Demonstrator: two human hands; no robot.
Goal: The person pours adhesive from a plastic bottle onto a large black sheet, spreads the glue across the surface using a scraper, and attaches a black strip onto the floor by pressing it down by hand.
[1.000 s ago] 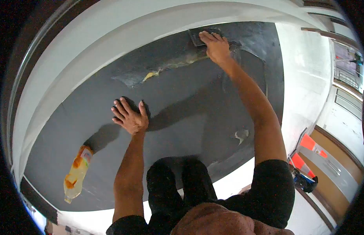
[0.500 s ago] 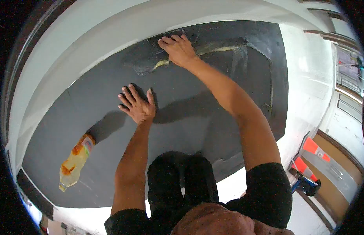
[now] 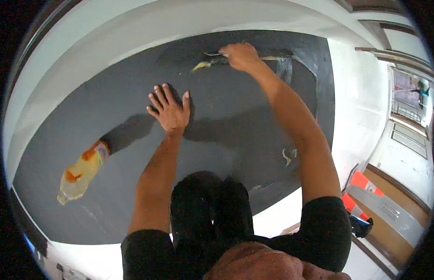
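My left hand (image 3: pixel 169 109) lies flat on the dark grey panel (image 3: pixel 217 112) with its fingers spread and holds nothing. Near the panel's far edge my right hand (image 3: pixel 242 57) is closed, its fingertips pointing left and down. A thin pale sliver (image 3: pixel 214 54) shows at those fingertips; whether it is a tool or a loose strip I cannot tell. Just left of and below that hand is a yellowish curled strip (image 3: pixel 201 66). A lighter strip (image 3: pixel 271 58) runs along the surface to its right, beside greyish wet-looking smears (image 3: pixel 284 69).
A plastic bottle (image 3: pixel 82 171) with yellowish liquid and orange marks lies on its side at the panel's left. One pale curled scrap (image 3: pixel 286 157) rests near my right forearm. A white curved wall (image 3: pixel 109 46) borders the far side. Orange-and-white cones (image 3: pixel 366 183) stand off to the right.
My right hand has moved right along the panel, and its fingers have gone from spread to closed. My left hand stays planted. The view has shifted slightly, bringing the curled scrap into sight.
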